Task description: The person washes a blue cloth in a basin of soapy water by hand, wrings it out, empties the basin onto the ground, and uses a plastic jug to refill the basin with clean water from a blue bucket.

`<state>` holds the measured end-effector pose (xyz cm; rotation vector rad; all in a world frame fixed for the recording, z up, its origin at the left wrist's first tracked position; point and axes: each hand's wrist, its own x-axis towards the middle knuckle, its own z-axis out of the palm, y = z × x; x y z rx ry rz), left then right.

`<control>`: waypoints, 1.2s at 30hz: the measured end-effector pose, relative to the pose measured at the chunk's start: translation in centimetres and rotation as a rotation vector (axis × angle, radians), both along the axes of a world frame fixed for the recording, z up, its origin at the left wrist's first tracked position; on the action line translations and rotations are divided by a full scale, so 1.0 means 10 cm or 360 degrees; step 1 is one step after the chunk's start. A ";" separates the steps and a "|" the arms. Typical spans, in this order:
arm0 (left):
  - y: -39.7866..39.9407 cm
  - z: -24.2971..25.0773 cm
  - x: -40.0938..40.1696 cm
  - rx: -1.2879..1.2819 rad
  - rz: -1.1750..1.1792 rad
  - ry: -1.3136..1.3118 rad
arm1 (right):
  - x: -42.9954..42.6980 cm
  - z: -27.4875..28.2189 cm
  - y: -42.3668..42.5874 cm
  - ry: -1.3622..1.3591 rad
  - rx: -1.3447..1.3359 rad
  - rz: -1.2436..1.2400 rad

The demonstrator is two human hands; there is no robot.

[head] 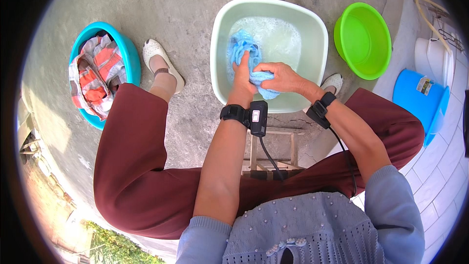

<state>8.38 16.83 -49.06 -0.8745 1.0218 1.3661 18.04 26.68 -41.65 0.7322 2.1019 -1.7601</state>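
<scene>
A pale green plastic basin (pixel 313 62) stands on the ground before me with cloudy, sudsy water (pixel 282 36) in it. Over its near left part, both my hands are on a wet light-blue cloth (pixel 242 46). My left hand (pixel 242 77) lies under and against the cloth, its thumb raised along it. My right hand (pixel 284 77) grips a bunched part of the cloth between thumb and fingers, and an end hangs below. The far part of the cloth rests in the suds. Each wrist wears a strapped black device with a cable.
To the left a turquoise tub (pixel 135 58) holds checked clothing (pixel 99 66). On the right stand a bright green basin (pixel 361 40), a blue bucket (pixel 414 95) and a white container (pixel 427 57) by a tiled wall (pixel 436 176). A wooden frame (pixel 293 148) is between my legs.
</scene>
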 end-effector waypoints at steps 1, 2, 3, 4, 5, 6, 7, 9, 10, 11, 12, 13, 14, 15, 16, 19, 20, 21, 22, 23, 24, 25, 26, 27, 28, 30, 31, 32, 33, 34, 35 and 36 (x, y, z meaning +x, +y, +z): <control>0.04 -0.03 -0.02 0.0231 0.0041 -0.0090 | 0.01 0.12 0.03 -0.0009 0.0003 -0.0010; 0.03 -0.03 0.04 0.0146 -0.0003 -0.0039 | 0.01 0.23 0.06 -0.0007 -0.0073 0.0019; 0.10 0.04 0.05 0.0171 -0.0028 -0.0046 | 0.03 0.31 0.14 -0.0003 -0.0125 0.0030; 0.11 0.11 0.08 0.0112 -0.0083 0.0090 | 0.02 0.34 0.15 -0.0012 -0.0121 0.0017; 0.09 0.17 0.10 0.0052 -0.0137 0.0227 | -0.02 0.35 0.13 0.0086 -0.0162 0.0015; 0.11 0.36 0.10 0.0128 -0.0163 0.0163 | -0.01 0.36 0.12 0.0172 -0.0203 0.0013; 0.11 0.42 0.11 0.0139 -0.0165 0.0167 | -0.04 0.35 0.12 0.0176 -0.0191 0.0011; 0.06 0.50 0.11 0.0528 0.0057 0.0189 | -0.08 0.27 0.04 0.0076 -0.0018 -0.0229; 0.13 0.39 0.10 0.0473 -0.0071 0.0283 | -0.12 0.21 0.01 0.0244 0.0148 -0.0399; 0.15 0.34 0.07 0.0465 -0.0072 0.0294 | -0.15 0.14 0.03 0.0254 0.0139 -0.0399; 0.16 0.29 0.10 0.0488 -0.0115 0.0351 | -0.15 0.08 0.04 0.0216 0.0299 -0.0498; 0.20 0.29 0.10 0.0521 -0.0156 0.0416 | -0.16 0.01 0.09 0.0185 0.0468 -0.0592; 0.26 0.28 0.12 0.0443 0.0070 0.0175 | -0.16 -0.07 0.12 0.0208 0.0700 -0.0463; 0.34 0.34 0.14 0.0447 0.0062 0.0164 | -0.12 -0.16 0.20 0.0197 0.0705 -0.0469; 0.40 0.39 0.16 0.0301 -0.0063 0.0152 | -0.09 -0.23 0.28 0.0173 0.0832 -0.0458; 0.51 0.46 0.21 0.0189 -0.0128 0.0118 | -0.02 -0.26 0.46 0.0068 0.1059 -0.0384; 0.53 0.46 0.20 0.0123 -0.0095 0.0123 | -0.03 -0.31 0.54 -0.0008 0.1154 -0.0272; 0.53 0.45 0.21 0.0056 -0.0065 0.0114 | -0.02 -0.35 0.61 -0.0099 0.1248 -0.0159; 0.49 0.41 0.14 0.0245 0.0061 0.0111 | -0.02 -0.40 0.69 -0.0269 0.1243 -0.0030; 0.46 0.39 0.11 0.0244 0.0066 0.0106 | 0.03 -0.42 0.72 -0.0273 0.1242 -0.0022; 0.46 0.42 0.05 0.0216 0.0028 0.0196 | 0.06 -0.46 0.78 -0.0466 0.1254 -0.0045; 0.45 0.43 0.00 0.0200 -0.0021 0.0288 | 0.13 -0.49 0.86 -0.0662 0.1271 -0.0081; 0.42 0.43 -0.05 0.0267 -0.0288 0.0386 | 0.24 -0.63 0.92 -0.0569 0.1430 -0.0164; 0.36 0.44 -0.08 0.0249 -0.0284 0.0397 | 0.20 -0.68 0.80 -0.0555 0.1415 -0.0159; 0.33 0.45 -0.09 -0.0034 -0.0289 0.0344 | 0.18 -0.67 0.65 -0.0262 0.1557 -0.0141; 0.28 0.43 -0.07 -0.0311 -0.0291 0.0286 | 0.16 -0.65 0.33 -0.0073 0.1693 0.0212; 0.25 0.41 -0.03 -0.0341 -0.0333 0.0241 | 0.15 -0.70 0.30 -0.0073 0.1702 0.0207; 0.23 0.38 0.00 -0.0368 -0.0377 0.0194 | 0.16 -0.74 0.28 -0.0217 0.1368 0.0328; 0.24 0.36 0.01 -0.0358 -0.0380 0.0201 | 0.13 -0.77 0.28 -0.0351 0.1028 0.0441; 0.20 0.34 0.03 -0.0352 -0.0404 0.0124 | 0.03 -0.65 0.26 -0.0340 0.1024 0.0450; 0.17 0.31 0.04 -0.0342 -0.0429 0.0046 | -0.03 -0.52 0.25 -0.0351 0.0621 0.0224; 0.13 0.27 0.06 -0.0346 -0.0417 0.0041 | -0.07 -0.35 0.23 -0.0366 0.0218 0.0005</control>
